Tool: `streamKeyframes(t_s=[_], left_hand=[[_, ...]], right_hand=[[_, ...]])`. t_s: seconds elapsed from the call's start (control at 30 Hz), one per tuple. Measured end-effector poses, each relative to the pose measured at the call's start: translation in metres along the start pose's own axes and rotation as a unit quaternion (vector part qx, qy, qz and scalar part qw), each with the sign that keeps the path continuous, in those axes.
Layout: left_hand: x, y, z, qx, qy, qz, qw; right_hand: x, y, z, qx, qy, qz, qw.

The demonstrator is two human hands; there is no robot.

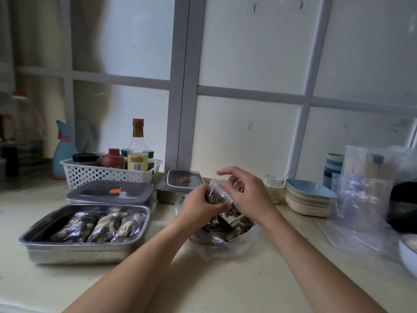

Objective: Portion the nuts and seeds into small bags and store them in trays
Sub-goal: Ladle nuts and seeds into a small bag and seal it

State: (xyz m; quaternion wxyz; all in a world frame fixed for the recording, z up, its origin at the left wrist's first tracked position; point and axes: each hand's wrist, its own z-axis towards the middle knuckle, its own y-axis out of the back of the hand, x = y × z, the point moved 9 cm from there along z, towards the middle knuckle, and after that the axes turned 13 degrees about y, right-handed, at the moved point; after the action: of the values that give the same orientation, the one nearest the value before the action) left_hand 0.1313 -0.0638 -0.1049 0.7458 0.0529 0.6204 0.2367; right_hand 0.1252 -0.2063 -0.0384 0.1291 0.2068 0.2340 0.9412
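Observation:
My left hand (199, 205) grips a small clear bag (217, 192) filled with dark seeds, held above a big plastic bag of mixed peanuts and sunflower seeds (228, 231). My right hand (244, 193) pinches the top edge of the small bag, its index finger raised. A metal spoon (225, 222) lies in the big bag, partly hidden by my hands. To the left an open steel tray (38, 233) holds three filled bags of peanuts (101, 227).
Two lidded steel trays (112, 192) (182, 180) stand behind. A white basket of bottles (110, 172) is at the back left. On the right are a small glass jar (274, 188), stacked coloured dishes (306, 197) and a pile of empty clear bags (365, 190).

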Motion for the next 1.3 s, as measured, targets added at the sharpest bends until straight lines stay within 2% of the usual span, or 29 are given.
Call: streamKeyframes(t_s=[0.07, 0.13, 0.27, 0.43, 0.63, 0.73, 0.83, 0.93, 1.07, 1.17, 1.3], left_hand=[[0.004, 0.003, 0.000, 0.002, 0.022, -0.050, 0.998], [0.007, 0.005, 0.000, 0.011, 0.041, -0.113, 0.993], [0.003, 0.004, -0.004, 0.043, 0.042, -0.183, 0.981], [0.004, 0.003, -0.005, 0.053, 0.043, -0.183, 0.981], [-0.006, -0.002, -0.012, 0.100, 0.043, -0.209, 0.972], [-0.007, 0.002, -0.013, 0.089, 0.051, -0.229, 0.968], [-0.006, 0.004, -0.015, 0.082, 0.067, -0.263, 0.959], [-0.004, 0.001, -0.013, 0.110, 0.089, -0.313, 0.939], [-0.003, 0.001, -0.014, 0.119, 0.098, -0.328, 0.932], [-0.003, 0.001, -0.013, 0.115, 0.096, -0.337, 0.929], [-0.007, 0.001, -0.015, 0.110, 0.064, -0.295, 0.947]], right_hand=[[-0.005, 0.012, 0.002, -0.048, -0.014, -0.015, 0.999], [-0.014, 0.015, 0.001, -0.055, -0.049, 0.009, 0.997], [-0.016, -0.007, -0.006, 0.044, -0.080, 0.093, 0.991], [-0.017, -0.013, -0.007, 0.066, -0.079, 0.132, 0.986], [-0.027, -0.007, -0.006, 0.023, -0.105, 0.153, 0.982], [-0.034, -0.004, -0.008, -0.008, -0.132, 0.180, 0.975], [-0.036, -0.006, -0.007, -0.016, -0.144, 0.210, 0.967], [-0.033, -0.009, -0.006, -0.021, -0.146, 0.239, 0.960], [-0.029, -0.008, -0.006, -0.031, -0.147, 0.249, 0.957], [-0.024, -0.007, -0.004, -0.013, -0.131, 0.242, 0.961], [-0.012, -0.011, -0.005, 0.046, -0.080, 0.190, 0.977]])
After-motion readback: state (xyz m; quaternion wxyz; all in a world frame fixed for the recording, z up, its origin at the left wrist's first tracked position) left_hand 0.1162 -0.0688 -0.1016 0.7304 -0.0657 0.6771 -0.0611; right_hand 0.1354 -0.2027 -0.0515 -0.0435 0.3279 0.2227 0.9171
